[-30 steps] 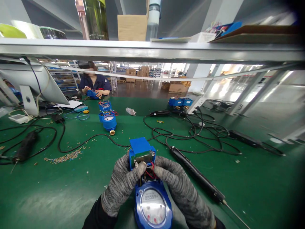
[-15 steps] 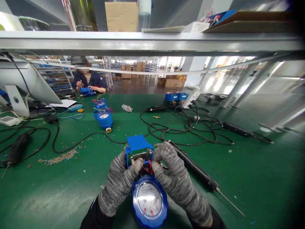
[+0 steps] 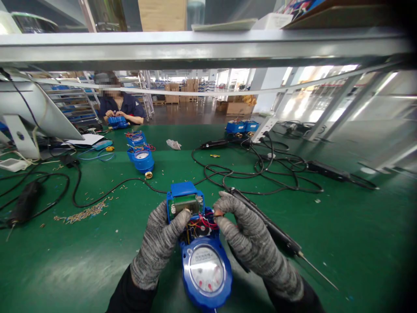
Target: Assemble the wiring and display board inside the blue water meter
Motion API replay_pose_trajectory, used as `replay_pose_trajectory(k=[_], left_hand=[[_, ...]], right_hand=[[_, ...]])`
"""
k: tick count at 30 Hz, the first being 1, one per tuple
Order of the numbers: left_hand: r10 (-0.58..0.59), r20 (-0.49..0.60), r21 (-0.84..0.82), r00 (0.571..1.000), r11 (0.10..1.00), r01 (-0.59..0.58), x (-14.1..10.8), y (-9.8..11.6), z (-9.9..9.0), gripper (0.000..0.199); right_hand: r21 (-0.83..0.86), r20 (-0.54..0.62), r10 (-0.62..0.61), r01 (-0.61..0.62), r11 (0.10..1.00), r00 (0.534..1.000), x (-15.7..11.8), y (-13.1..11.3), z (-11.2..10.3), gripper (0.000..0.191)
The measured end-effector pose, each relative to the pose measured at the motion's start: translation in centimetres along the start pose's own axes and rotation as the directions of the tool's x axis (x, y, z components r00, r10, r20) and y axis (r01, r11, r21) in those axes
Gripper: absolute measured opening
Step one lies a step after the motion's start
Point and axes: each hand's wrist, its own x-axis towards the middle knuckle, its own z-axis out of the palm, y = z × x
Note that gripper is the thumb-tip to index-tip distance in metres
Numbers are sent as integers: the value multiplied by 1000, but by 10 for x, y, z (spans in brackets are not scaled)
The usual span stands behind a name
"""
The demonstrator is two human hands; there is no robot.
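Observation:
A blue water meter (image 3: pixel 207 269) with a round glass dial lies in front of me, its housing opened. My left hand (image 3: pixel 161 243), in a grey knitted glove, grips the raised blue cover (image 3: pixel 183 188), thumb against the green circuit board (image 3: pixel 187 206) in it. Red, yellow and black wires (image 3: pixel 203 224) run between cover and meter body. My right hand (image 3: pixel 257 239), gloved too, has thumb and forefinger pinched at the right end of the red wires. What sits between those fingertips is too small to make out. Behind that hand lies a black electric screwdriver (image 3: pixel 280 234).
Blue meters (image 3: pixel 142 161) stand at the back left, others (image 3: pixel 239 127) beside a power strip (image 3: pixel 262 130). Loose screws (image 3: pixel 83 213) and another screwdriver (image 3: pixel 24 204) lie left. Black cables (image 3: pixel 234 174) cross the table. A shelf (image 3: pixel 195 52) spans above. A co-worker (image 3: pixel 119 104) handles a meter opposite.
The cover has tilted back and shifted slightly left in my left hand, showing more wires and the board. My right hand has drawn a little to the right, away from the cover.

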Motion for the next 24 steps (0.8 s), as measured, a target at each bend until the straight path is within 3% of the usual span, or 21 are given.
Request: replay_pose_trajectory(k=[5, 9, 13, 15, 17, 20, 22, 24], left_hand=[[-6, -23, -44, 1000, 999, 5, 0, -2, -1, 30], [-97, 73, -94, 993, 990, 104, -2, 1, -3, 35], [-145, 165, -157, 976, 973, 171, -4, 1, -7, 35], [-155, 146, -190, 977, 965, 181, -3, -1, -10, 35], [-151, 83, -227, 985, 960, 166, -1, -4, -12, 32], [-127, 4, -276, 992, 953, 123, 2, -7, -10, 32], [-118, -11, -288, 993, 951, 110, 2, -7, -8, 34], [-110, -23, -287, 994, 953, 99, 1, -5, -7, 35]], right_hand=[[-279, -50, -146, 127, 952, 988, 2, 9, 9, 12], [-418, -181, -99, 15, 908, 979, 0, 20, 19, 11], [-484, -218, -76, -40, 874, 973, -2, 27, 24, 14], [-367, -216, -45, -38, 930, 975, -1, 26, 21, 14], [-53, -139, 24, -32, 998, 990, 0, 22, 14, 11], [385, 86, 77, -105, 917, 993, 1, 11, 3, 9], [474, 168, 81, -153, 867, 982, 1, 5, 0, 7], [456, 192, 111, -189, 869, 975, -1, 2, 3, 4]])
